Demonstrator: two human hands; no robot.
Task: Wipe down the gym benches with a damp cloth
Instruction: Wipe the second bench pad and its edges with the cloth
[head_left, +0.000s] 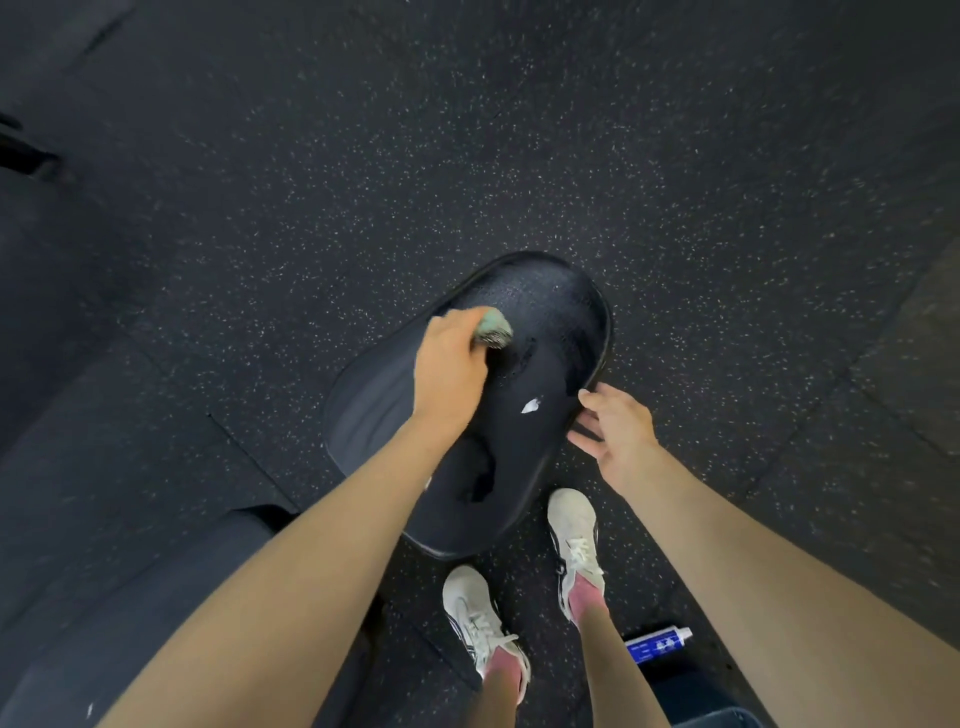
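Two hands working. My left hand (452, 374) is gripping the greenish cloth (493, 327), fingers curled round it in a tight wad, and is pressing it down toward the far left edge of the black padded surface (550, 306). My right hand (615, 431) is sitting at the right edge, fingers loose and spread, holding nothing. I can't tell if the tips are actually touching the edge.

Risks:
- The cloth is bunched small, so it is probably covering only a narrow strip per pass. The far end is looking wet-shiny and the near-left part dull, so I may be leaving patches.
- Torn-looking spots are showing in the padding right beside the cloth. The wad could be snagging there and ripping them wider.
- A white fleck (531, 405) is sitting mid-surface. It may be debris or exposed filling, too small to tell. Rubbing could be smearing it or worsening it.
- If the right hand isn't bracing, hard pressing may be shifting the surface.
- A blue bottle (657, 644) is lying on the floor (519, 130) behind my right shoe (574, 540). Stepping back could mean kicking it or tripping on it.
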